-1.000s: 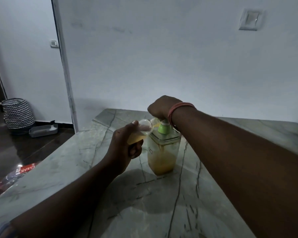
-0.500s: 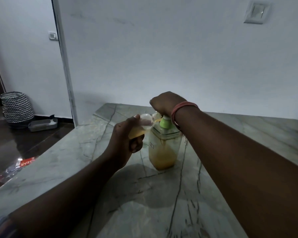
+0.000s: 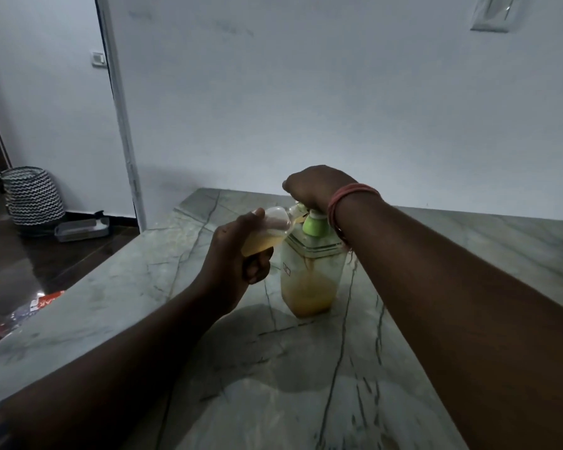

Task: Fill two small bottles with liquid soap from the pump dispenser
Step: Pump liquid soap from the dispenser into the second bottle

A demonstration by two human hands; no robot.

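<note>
Pump dispenser on veined marble table

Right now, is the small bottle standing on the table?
No, the left hand holds the small bottle tilted at the dispenser spout.

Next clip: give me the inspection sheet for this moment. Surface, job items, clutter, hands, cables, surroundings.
Surface: grey veined marble table, dim light, hand shadows across it.
Job's things: pump dispenser upright, amber soap in its lower part; small bottle tilted toward the spout, partly filled. Second bottle: nothing seen.
Clutter: nothing seen on the table.
Hands: left hand has its grip round the small bottle; right hand rests on the pump head, fingers hidden.
Cables: nothing seen.
Surroundings: patterned basket and a tray on the dark floor; wall switch.
</note>
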